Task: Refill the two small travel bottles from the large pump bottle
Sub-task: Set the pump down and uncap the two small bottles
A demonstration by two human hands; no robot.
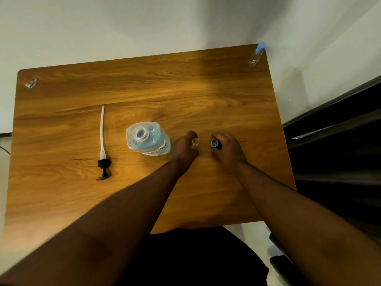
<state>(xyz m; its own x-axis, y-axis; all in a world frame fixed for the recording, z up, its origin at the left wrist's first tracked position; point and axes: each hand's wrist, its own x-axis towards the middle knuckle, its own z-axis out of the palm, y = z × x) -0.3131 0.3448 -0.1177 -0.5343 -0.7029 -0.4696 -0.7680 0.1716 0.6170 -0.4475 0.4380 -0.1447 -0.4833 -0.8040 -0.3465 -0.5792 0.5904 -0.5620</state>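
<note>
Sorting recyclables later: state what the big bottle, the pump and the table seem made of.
Large bottle: probably clear glossy plastic; blue liquid shows through.
Pump: probably plastic, matte black head, whitish tube.
Table: wood-look top with printed-looking grain, possibly laminate, mild sheen.

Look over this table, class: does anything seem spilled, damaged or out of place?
No spill shows. The pump lies flat on the table, out of the big bottle, whose neck is open. A small crumpled scrap sits at the far left corner.
</note>
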